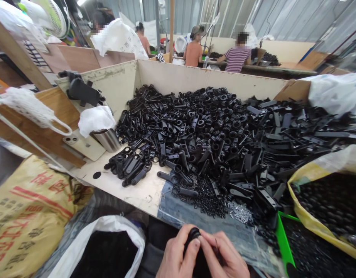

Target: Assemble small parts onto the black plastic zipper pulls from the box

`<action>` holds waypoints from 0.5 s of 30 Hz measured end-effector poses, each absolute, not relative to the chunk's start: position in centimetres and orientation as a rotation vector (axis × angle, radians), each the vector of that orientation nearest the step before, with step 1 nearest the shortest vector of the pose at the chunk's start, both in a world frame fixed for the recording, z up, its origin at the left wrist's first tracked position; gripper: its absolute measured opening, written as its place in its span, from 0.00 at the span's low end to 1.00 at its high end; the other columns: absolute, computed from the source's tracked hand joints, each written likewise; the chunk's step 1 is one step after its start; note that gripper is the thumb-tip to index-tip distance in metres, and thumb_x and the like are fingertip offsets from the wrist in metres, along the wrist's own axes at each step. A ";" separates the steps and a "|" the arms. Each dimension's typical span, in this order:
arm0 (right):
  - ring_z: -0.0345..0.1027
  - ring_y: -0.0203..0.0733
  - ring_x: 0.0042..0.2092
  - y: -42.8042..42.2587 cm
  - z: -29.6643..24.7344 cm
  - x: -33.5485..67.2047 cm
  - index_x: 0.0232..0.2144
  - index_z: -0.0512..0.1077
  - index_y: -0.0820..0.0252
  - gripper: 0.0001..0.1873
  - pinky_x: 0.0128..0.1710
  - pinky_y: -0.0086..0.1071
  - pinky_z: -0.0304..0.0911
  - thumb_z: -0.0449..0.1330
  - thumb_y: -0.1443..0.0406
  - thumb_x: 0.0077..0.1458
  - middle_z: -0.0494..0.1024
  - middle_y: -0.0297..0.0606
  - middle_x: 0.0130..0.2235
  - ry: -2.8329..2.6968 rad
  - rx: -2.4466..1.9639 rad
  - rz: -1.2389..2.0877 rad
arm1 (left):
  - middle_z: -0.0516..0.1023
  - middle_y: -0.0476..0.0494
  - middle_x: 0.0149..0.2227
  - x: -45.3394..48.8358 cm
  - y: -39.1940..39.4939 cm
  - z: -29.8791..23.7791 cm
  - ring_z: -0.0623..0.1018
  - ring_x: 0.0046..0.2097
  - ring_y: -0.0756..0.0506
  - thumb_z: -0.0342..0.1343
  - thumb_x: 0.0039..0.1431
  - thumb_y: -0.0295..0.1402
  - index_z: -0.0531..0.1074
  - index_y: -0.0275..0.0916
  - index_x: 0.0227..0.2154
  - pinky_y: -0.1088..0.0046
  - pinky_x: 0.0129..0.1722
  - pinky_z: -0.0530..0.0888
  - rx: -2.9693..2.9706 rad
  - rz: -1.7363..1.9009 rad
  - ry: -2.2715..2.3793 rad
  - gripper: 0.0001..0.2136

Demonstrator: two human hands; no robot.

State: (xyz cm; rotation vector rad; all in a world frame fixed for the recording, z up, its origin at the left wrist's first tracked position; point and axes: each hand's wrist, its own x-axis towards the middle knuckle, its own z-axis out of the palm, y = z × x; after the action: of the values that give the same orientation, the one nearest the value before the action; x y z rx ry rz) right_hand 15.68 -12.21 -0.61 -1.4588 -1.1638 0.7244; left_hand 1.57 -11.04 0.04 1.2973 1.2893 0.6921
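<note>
My left hand (178,255) and my right hand (224,256) meet at the bottom of the view, pinching a small black plastic ring part (193,234) between their fingers. Just beyond them lies a blue denim cloth (173,202) on the pale work surface (140,193). On the cloth sit a heap of small black beads or rings (203,199) and a scatter of small silver metal pins (240,212). A large pile of black moulded plastic parts (201,131) fills the walled bench, with long flat strips at the right.
A white sack of black pieces (105,255) stands below left, beside a yellow woven sack (30,216). A yellow-rimmed bag of black parts (328,197) and a green scoop (284,247) are at right. A steel cup (108,139) stands on the bench. Several people work at a far table.
</note>
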 end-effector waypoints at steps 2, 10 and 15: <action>0.70 0.36 0.26 -12.1 -1.0 16.2 0.42 0.84 0.53 0.16 0.27 0.25 0.68 0.69 0.52 0.55 0.77 0.34 0.27 -1.076 -1.469 0.859 | 0.72 0.52 0.23 1.3 -10.3 0.9 0.70 0.25 0.48 0.45 0.69 0.49 0.70 0.44 0.55 0.77 0.27 0.69 1.343 0.651 1.157 0.22; 0.73 0.38 0.27 -10.0 -0.1 16.1 0.47 0.82 0.59 0.28 0.28 0.28 0.71 0.69 0.45 0.52 0.83 0.41 0.34 -0.859 -1.321 1.407 | 0.82 0.39 0.44 -0.3 -8.1 2.2 0.82 0.44 0.42 0.44 0.70 0.33 0.69 0.43 0.55 0.68 0.45 0.77 1.841 0.660 1.126 0.16; 0.70 0.37 0.27 -8.0 -0.1 15.5 0.44 0.82 0.62 0.31 0.27 0.27 0.67 0.72 0.45 0.47 0.80 0.39 0.30 -0.836 -1.321 1.588 | 0.79 0.33 0.54 -1.3 -8.2 1.0 0.78 0.54 0.35 0.49 0.63 0.30 0.64 0.40 0.62 0.51 0.55 0.73 1.826 0.584 1.418 0.23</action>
State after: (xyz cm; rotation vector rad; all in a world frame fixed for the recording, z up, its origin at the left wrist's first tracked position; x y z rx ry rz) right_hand 15.54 -7.97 -0.06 -1.3211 -0.8359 1.5881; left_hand -1.26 -8.22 0.96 1.8258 1.4183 0.5844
